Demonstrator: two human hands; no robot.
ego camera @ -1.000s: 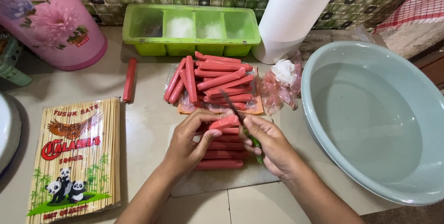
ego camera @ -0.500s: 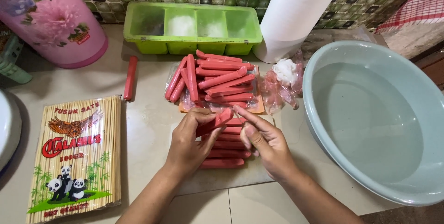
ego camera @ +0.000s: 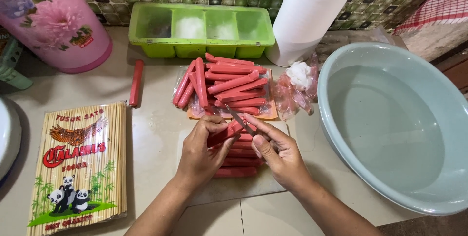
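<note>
The left hand (ego camera: pixel 202 155) is clamped on a red wrapped sausage (ego camera: pixel 225 133), steadying it for the small metal blade (ego camera: pixel 241 120) pinched in the right hand (ego camera: pixel 278 155). Beneath them lie more sausages on a pale board (ego camera: pixel 234 187); the heaped pile (ego camera: pixel 226 87) sits farther, an empty grey basin (ego camera: pixel 395 124) waits right.

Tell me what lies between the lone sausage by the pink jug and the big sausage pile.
Head view: only bare countertop separates the lone sausage from the sausage pile.

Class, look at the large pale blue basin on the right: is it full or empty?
Empty. The basin shows its bare, smooth inside down to the bottom, with no sausages and no visible water line; a thin film of water cannot be ruled out.
</note>
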